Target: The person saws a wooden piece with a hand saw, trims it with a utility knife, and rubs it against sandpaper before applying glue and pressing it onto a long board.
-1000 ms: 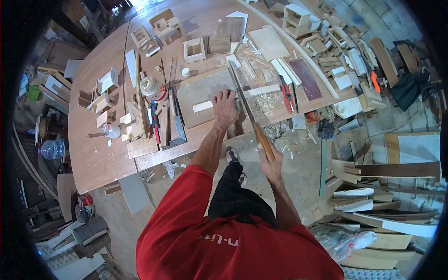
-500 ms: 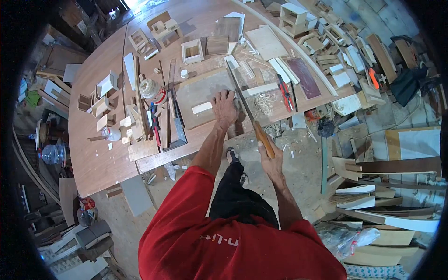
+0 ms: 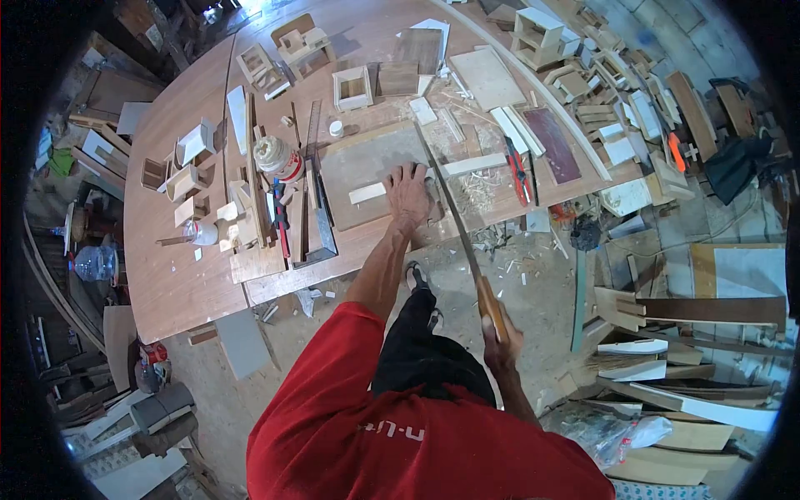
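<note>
- While the head view is wide, both hands show: left hand (image 3: 408, 198) open, fingers spread, palm down over the pale wooden strip (image 3: 367, 192), likely so it won't shift.
- Strip lies on the flat board (image 3: 350, 162), near the edge of the table (image 3: 179, 287); ends stick out on both sides of the left hand. Looks like one piece, but the middle is covered.
- Right hand (image 3: 507, 343) closed round the wooden handle of the saw (image 3: 457, 217), below the table edge, leaving the arm room to move.
- Saw slants away from the person, blade across the strip line, just beside the left hand; tooth contact can't be told at this size.
- Shavings (image 3: 479, 196) lie right of the blade, with the red-handled tool (image 3: 521, 179) beyond them, apart from the blade.
- Jar (image 3: 277, 160) and metal square (image 3: 321, 243) sit left of the board, within reach but off it.
</note>
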A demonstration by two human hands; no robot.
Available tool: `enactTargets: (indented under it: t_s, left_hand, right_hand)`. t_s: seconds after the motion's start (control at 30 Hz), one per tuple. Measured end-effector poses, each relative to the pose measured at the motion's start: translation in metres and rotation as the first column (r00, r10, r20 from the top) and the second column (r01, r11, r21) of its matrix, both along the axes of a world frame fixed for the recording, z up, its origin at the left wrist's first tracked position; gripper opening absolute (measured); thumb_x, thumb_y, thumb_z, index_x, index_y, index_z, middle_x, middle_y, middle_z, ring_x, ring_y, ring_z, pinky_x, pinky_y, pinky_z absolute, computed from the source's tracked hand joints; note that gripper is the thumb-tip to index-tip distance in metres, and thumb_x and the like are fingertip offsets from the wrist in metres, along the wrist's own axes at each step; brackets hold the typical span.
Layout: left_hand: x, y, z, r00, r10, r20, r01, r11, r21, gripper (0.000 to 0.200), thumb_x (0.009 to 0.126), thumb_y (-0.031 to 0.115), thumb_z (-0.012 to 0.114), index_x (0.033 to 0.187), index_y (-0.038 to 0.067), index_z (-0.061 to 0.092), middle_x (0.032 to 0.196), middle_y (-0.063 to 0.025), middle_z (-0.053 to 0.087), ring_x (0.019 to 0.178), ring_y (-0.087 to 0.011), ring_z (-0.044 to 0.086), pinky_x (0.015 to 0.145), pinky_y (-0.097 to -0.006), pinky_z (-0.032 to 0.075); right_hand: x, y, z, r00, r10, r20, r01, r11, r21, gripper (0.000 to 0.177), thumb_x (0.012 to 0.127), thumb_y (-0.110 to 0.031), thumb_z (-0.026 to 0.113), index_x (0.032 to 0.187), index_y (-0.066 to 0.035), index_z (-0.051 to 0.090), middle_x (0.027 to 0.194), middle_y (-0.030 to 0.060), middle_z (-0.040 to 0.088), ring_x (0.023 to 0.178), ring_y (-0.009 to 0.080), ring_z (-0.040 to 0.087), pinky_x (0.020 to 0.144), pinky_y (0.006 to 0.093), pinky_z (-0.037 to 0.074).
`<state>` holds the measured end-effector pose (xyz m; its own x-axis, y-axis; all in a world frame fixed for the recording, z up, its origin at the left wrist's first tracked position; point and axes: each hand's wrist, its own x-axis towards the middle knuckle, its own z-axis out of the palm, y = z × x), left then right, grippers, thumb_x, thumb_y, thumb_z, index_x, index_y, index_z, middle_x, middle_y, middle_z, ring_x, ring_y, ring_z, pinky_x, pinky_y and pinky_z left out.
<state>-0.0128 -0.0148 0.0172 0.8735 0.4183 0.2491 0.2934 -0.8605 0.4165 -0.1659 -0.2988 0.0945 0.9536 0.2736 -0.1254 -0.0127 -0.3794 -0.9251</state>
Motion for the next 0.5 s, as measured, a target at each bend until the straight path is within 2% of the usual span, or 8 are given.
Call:
enactTargets:
  t_s: [0.1,0.17,0.2,0.27,0.3,0.37,0.47,0.5]
  left_hand:
    - [-0.003,-0.005,0.001,1.000,-0.013,-0.013,0.013,1.000,-0.007,0.033,0.071,0.016,0.064,0.103,0.013,0.058,0.108,-0.0090,0.052,0.107,-0.0304,0.045,0.090,-0.0458,0.031]
    - [-0.002,-0.001,0.008,1.000,-0.017,-0.001,0.017,1.000,0.008,0.034,0.070,0.016,0.065,0.103,0.013,0.058,0.108,-0.0088,0.052,0.107,-0.0302,0.045,0.090,-0.0459,0.031]
    - [-0.003,-0.001,0.012,1.000,-0.025,-0.014,0.025,1.000,0.016,0.036,0.068,0.016,0.066,0.104,0.014,0.058,0.108,-0.0086,0.052,0.107,-0.0302,0.045,0.090,-0.0459,0.031]
    - [-0.007,-0.004,0.008,0.999,-0.039,-0.037,0.039,0.999,0.018,0.038,0.067,0.016,0.067,0.104,0.014,0.058,0.108,-0.0085,0.052,0.107,-0.0301,0.045,0.090,-0.0459,0.031]
    - [-0.003,-0.002,0.003,0.999,-0.026,-0.041,0.028,0.999,0.036,0.041,0.065,0.015,0.067,0.105,0.014,0.058,0.109,-0.0083,0.052,0.107,-0.0301,0.045,0.090,-0.0459,0.031]
    - [0.000,0.000,-0.005,0.999,-0.006,-0.042,0.008,0.999,0.047,0.043,0.064,0.014,0.067,0.106,0.014,0.058,0.109,-0.0081,0.052,0.107,-0.0301,0.045,0.090,-0.0459,0.031]
    - [0.003,0.001,-0.006,1.000,-0.013,-0.025,0.015,0.998,0.065,0.046,0.062,0.012,0.067,0.107,0.014,0.057,0.110,-0.0082,0.051,0.108,-0.0303,0.045,0.090,-0.0461,0.031]
    - [0.002,0.001,-0.002,1.000,-0.024,-0.010,0.024,0.998,0.052,0.039,0.068,0.011,0.062,0.107,0.013,0.057,0.110,-0.0086,0.052,0.107,-0.0304,0.045,0.091,-0.0462,0.031]
  right_hand:
    - [0.038,0.030,-0.010,0.996,0.012,0.085,-0.007,0.998,-0.061,0.040,0.087,-0.012,0.060,0.126,-0.004,0.054,0.083,0.0099,0.064,0.066,0.0095,0.056,0.062,0.0265,0.048]
    - [0.054,0.050,-0.025,0.968,-0.018,0.252,-0.003,0.997,0.082,0.040,0.086,-0.013,0.061,0.125,-0.005,0.054,0.085,0.0170,0.065,0.069,0.0126,0.060,0.063,0.0296,0.049]
    - [0.053,0.047,-0.023,0.967,-0.018,0.254,-0.003,0.996,0.084,0.040,0.086,-0.013,0.061,0.125,-0.005,0.054,0.085,0.0170,0.065,0.069,0.0126,0.060,0.063,0.0296,0.049]
    - [0.032,0.030,-0.011,0.993,0.023,0.112,-0.026,0.999,0.023,0.041,0.087,-0.016,0.061,0.126,-0.006,0.054,0.086,0.0175,0.064,0.073,0.0132,0.061,0.066,0.0300,0.050]
    - [0.018,0.018,-0.003,0.993,0.022,0.117,-0.025,0.999,0.023,0.041,0.087,-0.016,0.061,0.126,-0.006,0.054,0.086,0.0175,0.064,0.073,0.0132,0.061,0.066,0.0300,0.050]
    - [-0.012,-0.009,0.011,1.000,0.014,-0.007,-0.014,0.994,-0.105,0.042,0.088,-0.019,0.061,0.126,-0.004,0.053,0.087,0.0174,0.064,0.075,0.0141,0.061,0.070,0.0304,0.050]
    - [-0.018,-0.015,0.008,1.000,-0.013,-0.016,0.013,1.000,-0.013,0.044,0.089,-0.023,0.061,0.127,-0.003,0.052,0.088,0.0184,0.064,0.077,0.0137,0.061,0.072,0.0299,0.050]
    - [-0.006,-0.008,0.008,1.000,-0.001,0.013,0.002,0.998,-0.066,0.044,0.090,-0.023,0.061,0.127,-0.001,0.052,0.089,0.0195,0.065,0.079,0.0143,0.062,0.072,0.0294,0.050]
